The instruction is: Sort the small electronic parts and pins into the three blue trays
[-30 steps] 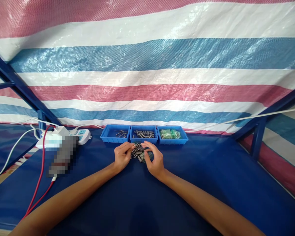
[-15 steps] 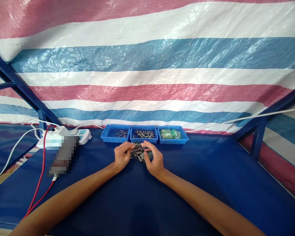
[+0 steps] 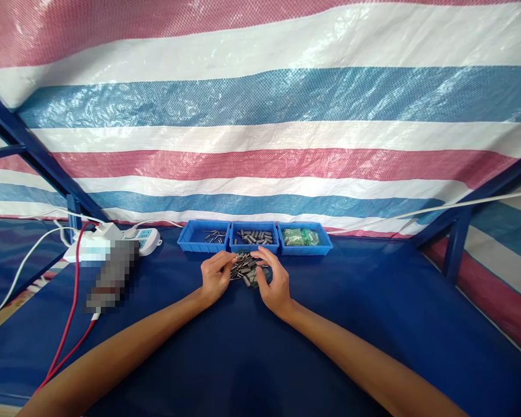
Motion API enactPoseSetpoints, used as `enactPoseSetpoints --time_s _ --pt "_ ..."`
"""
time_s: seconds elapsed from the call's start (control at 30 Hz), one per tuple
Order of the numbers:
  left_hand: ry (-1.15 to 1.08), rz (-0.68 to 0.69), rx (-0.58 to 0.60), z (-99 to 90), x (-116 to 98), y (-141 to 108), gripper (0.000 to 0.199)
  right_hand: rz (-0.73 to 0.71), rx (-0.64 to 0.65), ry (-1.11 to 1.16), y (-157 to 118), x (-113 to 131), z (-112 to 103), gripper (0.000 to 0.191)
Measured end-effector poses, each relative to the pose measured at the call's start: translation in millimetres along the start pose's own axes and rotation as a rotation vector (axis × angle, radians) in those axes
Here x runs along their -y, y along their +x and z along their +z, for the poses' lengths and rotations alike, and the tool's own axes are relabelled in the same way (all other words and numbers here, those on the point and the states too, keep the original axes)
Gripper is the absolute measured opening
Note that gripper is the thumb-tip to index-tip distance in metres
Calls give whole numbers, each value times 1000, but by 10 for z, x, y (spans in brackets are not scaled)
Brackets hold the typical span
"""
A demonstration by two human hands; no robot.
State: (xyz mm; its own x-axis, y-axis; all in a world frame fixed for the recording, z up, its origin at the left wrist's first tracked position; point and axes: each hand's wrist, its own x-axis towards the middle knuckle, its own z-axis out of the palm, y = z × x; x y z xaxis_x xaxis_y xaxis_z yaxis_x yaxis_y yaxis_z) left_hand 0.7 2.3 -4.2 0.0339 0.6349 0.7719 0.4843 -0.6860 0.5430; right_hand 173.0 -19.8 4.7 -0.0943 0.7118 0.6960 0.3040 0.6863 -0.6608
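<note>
Forearms: left [image 3: 134, 341] rises toward 1 o'clock, right [image 3: 351, 347] toward 11; both are cut off by the lower edge.
Tabletop: dark blue sheet [image 3: 330, 370].
Left hand: at the pile's 9 o'clock, thumb and forefinger in a narrow pinch [image 3: 217, 276]; whether a pin sits in it, I cannot tell.
Right hand: at 3 o'clock, fingers curved with a gap before the thumb [image 3: 275, 284]; nothing seen gripped.
Pile: on the tabletop between the hands; slim metal pins [image 3: 240, 268] lie mostly along 2-to-8 o'clock, short grey cylinders [image 3: 248, 279] at several angles. Fingers cover both flanks.
Phone-shaped object: pile's 9 o'clock, well apart, blurred by pixelation [image 3: 113, 275]; its long axis runs 1 to 7.
Left bin: 10 o'clock, loose pins at mixed angles [image 3: 204, 249].
Middle bin: 12 o'clock, grey cylinders [image 3: 255, 250].
Right bin: 2 o'clock, green-tinted bags, contents hard to make out [image 3: 306, 251].
Striped tarpaulin: behind everything [image 3: 260, 98].
</note>
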Motion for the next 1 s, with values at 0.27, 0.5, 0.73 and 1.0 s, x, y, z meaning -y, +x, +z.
enactPoseSetpoints --time_s 0.27,0.5,0.73,1.0 --pt "-9 -3 24 19 15 -4 15 -13 -6 9 -2 -4 3 41" --pt "-16 -9 14 22 22 -5 15 -17 -7 -6 -3 -18 8 41" --pt "-14 12 30 10 12 -1 13 -27 0 5 -6 -14 7 42" --pt "-17 9 28 9 10 -3 14 -24 2 -6 -3 -14 6 42"
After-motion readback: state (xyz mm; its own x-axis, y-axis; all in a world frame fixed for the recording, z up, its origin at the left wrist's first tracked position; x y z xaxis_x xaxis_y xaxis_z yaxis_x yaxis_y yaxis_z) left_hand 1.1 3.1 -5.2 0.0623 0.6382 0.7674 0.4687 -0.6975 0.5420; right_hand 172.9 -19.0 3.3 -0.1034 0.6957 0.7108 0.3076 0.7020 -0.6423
